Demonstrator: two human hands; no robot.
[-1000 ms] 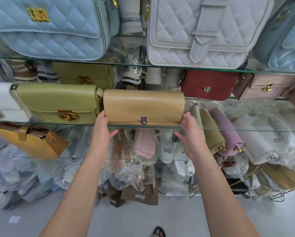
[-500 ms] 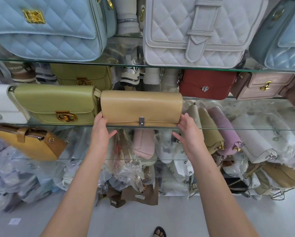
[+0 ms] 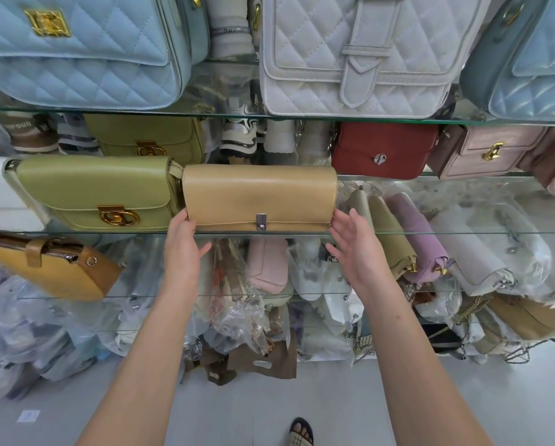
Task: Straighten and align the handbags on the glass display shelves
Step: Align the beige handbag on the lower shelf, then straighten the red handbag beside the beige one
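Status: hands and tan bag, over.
Left hand open, touching left end of tan flap bag. Right hand open beside its right end. Bag upright on glass shelf, against green bag.

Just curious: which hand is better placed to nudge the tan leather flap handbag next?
Probably left: the left hand touches the tan leather flap handbag; the right hand hovers open beside it.

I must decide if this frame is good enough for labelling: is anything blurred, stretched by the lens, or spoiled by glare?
Head view: the tan handbag at centre is sharp; the plastic-wrapped bags at lower left are smeared; the light blue quilted bag at upper left looks stretched by the wide lens; light is even, no strong glare.
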